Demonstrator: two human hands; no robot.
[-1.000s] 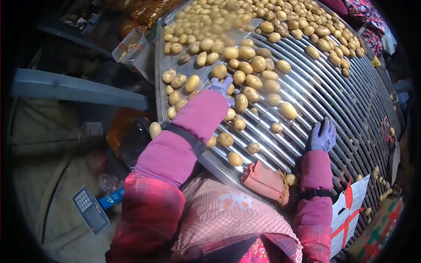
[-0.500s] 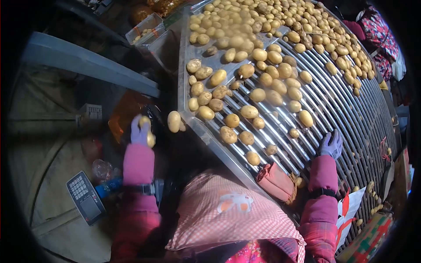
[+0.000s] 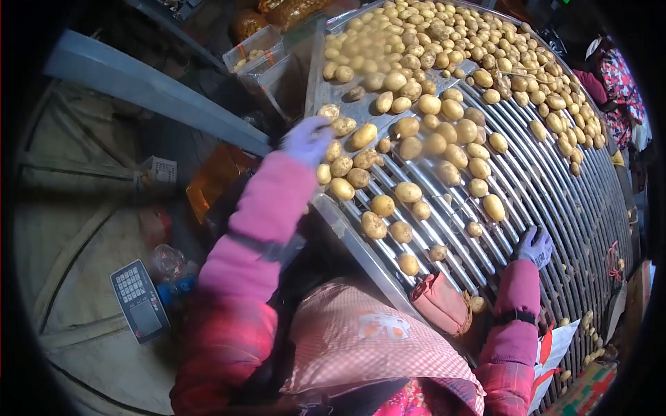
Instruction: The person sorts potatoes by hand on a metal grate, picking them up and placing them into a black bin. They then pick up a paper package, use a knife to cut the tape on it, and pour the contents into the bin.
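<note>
My left hand (image 3: 307, 141), in a pale purple glove, is at the left edge of the metal sorting table (image 3: 357, 239), beside some potatoes (image 3: 341, 166). It is blurred, and its fingertips meet the potatoes at that edge, so its grip is unclear. On the rollers (image 3: 513, 201) at the right rests my right hand (image 3: 535, 247), gloved alike, fingers spread and holding nothing. Loose potatoes lie between the two hands, and a dense pile (image 3: 479, 35) covers the far side of the table.
A pink cloth bundle (image 3: 441, 304) sits on the near edge. At the left are a scale display (image 3: 139, 301), a grey beam (image 3: 152, 93) and clear boxes (image 3: 255, 52). Another person (image 3: 619, 80) stands at the far right.
My left hand has moved up and right from beside the table to its left edge; the potatoes it held no longer show. The whole view has shifted slightly. My right hand stays on the rollers.
</note>
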